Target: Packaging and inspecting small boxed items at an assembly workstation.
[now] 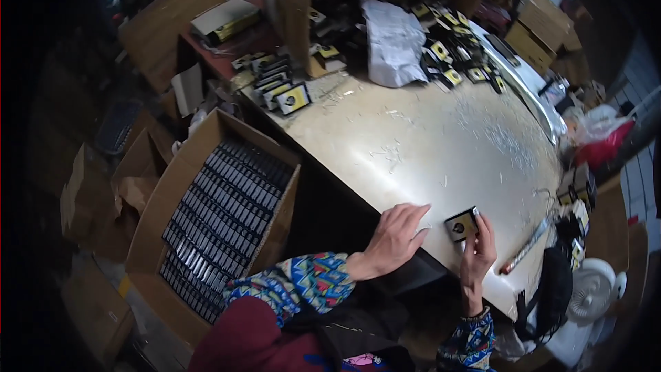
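Note:
A small flat black-and-yellow box [457, 226] is gripped at its right edge by my right hand [478, 255], above the near edge of the table [385, 120]. To its left hovers my left hand [394, 240], empty, with the thumb apart from the slightly bent fingers. A gap separates the left hand from the box. Thin, clear slivers [506, 134] lie scattered over the tabletop. At the table's far left stands a row of similar boxes [292, 98]. More loose boxes [451, 52] are heaped at the back, partly spilling from a large carton [292, 7].
Left of the table, an open carton [144, 234] holds several packed rows of small dark boxes [220, 200]. Crumpled white paper [392, 41] lies against the heap. A tube-like stick [523, 246], a black bag [551, 289] and a white fan [591, 289] are at the right.

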